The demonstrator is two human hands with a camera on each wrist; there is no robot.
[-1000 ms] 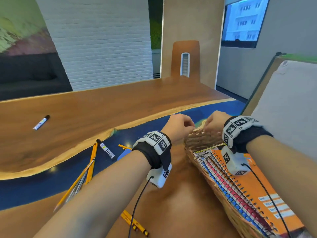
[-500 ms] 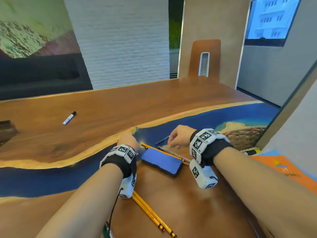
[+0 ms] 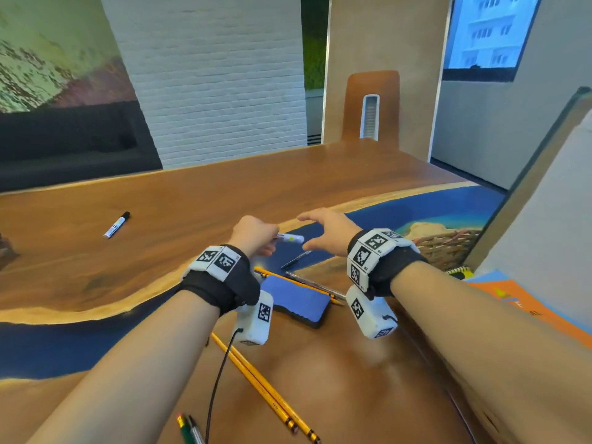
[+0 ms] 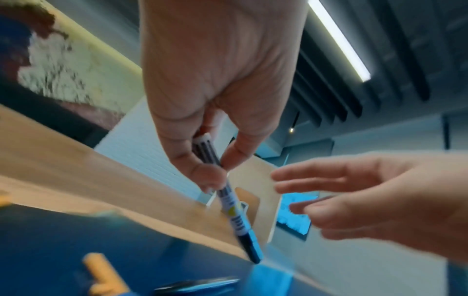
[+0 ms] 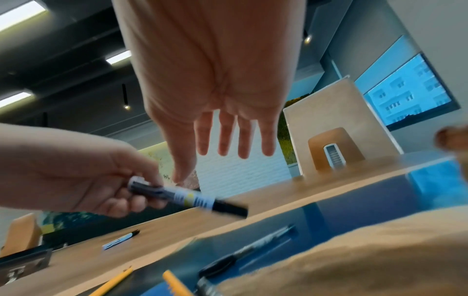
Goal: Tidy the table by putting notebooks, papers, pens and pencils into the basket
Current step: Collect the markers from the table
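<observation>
My left hand (image 3: 256,235) pinches a white marker with a black cap (image 3: 291,238) above the table; the same marker (image 4: 233,216) (image 5: 190,198) points toward my right hand. With its fingers spread and holding nothing, my right hand (image 3: 323,232) hovers just right of the marker. A black pen (image 3: 296,259) lies on the blue strip below both hands. The wicker basket (image 3: 445,248) stands at the right, with an orange notebook (image 3: 519,302) partly in view. Two yellow pencils (image 3: 266,389) lie near the front edge.
A second white marker (image 3: 117,224) lies far left on the wooden table (image 3: 192,193). A blue eraser block (image 3: 299,301) sits between my wrists, a pencil and a pen along its far side. A green pencil (image 3: 184,429) lies at the bottom edge. A grey board (image 3: 544,200) leans at right.
Both hands left the basket and swung left over the pens. My left hand has since lifted a white marker off the table, and my right hand has opened beside it.
</observation>
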